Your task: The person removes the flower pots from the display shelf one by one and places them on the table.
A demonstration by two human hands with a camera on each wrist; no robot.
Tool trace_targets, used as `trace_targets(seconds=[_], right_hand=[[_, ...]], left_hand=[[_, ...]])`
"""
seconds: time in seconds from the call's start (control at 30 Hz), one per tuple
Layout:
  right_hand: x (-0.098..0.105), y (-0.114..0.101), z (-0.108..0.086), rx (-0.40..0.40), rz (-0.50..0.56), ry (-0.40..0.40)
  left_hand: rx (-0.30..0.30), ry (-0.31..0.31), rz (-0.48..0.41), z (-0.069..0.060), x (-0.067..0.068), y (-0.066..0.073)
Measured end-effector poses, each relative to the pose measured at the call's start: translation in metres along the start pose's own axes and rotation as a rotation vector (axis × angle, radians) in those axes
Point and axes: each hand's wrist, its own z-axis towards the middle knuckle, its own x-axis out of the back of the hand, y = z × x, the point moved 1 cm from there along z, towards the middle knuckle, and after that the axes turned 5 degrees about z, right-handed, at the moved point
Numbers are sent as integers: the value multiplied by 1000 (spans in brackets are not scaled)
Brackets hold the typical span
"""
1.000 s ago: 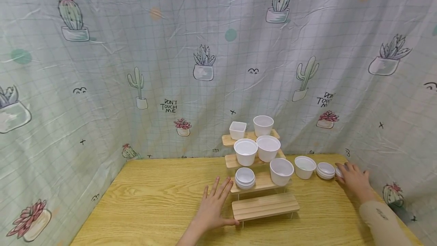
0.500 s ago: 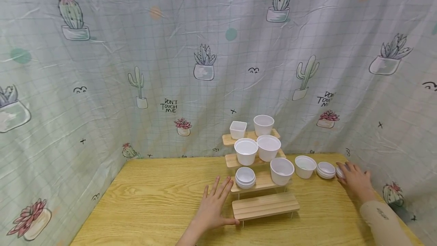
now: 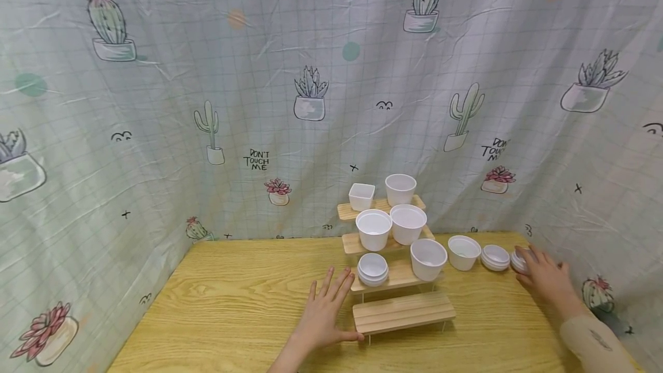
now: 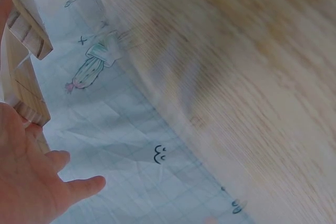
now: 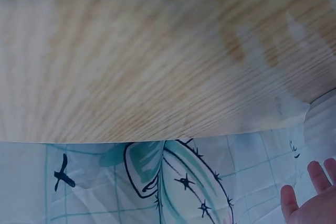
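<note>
My left hand (image 3: pixel 322 316) lies beside the left end of a stepped wooden stand (image 3: pixel 404 314), fingers spread. Its thumb touches the lowest shelf's corner. In the left wrist view, that hand (image 4: pixel 29 174) shows next to the shelf ends. At the far right, my right hand (image 3: pixel 550 281) reaches over a small ridged white pot (image 3: pixel 518 263), partly covering it. In the right wrist view, this hand (image 5: pixel 317 205) has its visible fingers extended below a white pot (image 5: pixel 324 127) at the frame edge. The index finger and thumb are hidden there.
The stand's upper shelves carry several white pots, among them a square one (image 3: pixel 361 197) and a ridged one (image 3: pixel 372 269). A round pot (image 3: pixel 463 252) and a ridged pot (image 3: pixel 495 258) stand on the wooden table (image 3: pixel 233 304). A cactus-print curtain (image 3: pixel 269 73) encloses it.
My right hand has shifted slightly right, so more of the small pot beneath it shows. The left hand and the stand stay in place.
</note>
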Motion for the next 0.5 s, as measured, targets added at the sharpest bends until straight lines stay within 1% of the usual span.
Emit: trace_targets(seconds=[0.13,0.27,0.5], right_hand=[[3,0,-3,22,-20,12],[8,-2,-5,52,-40,44],[15,-10,-9,100,-44,100]], left_hand=[[4,0,-8,0,0,0],[8,-5,-12,0,1,-1],[5,-7,-4,0,0,0]])
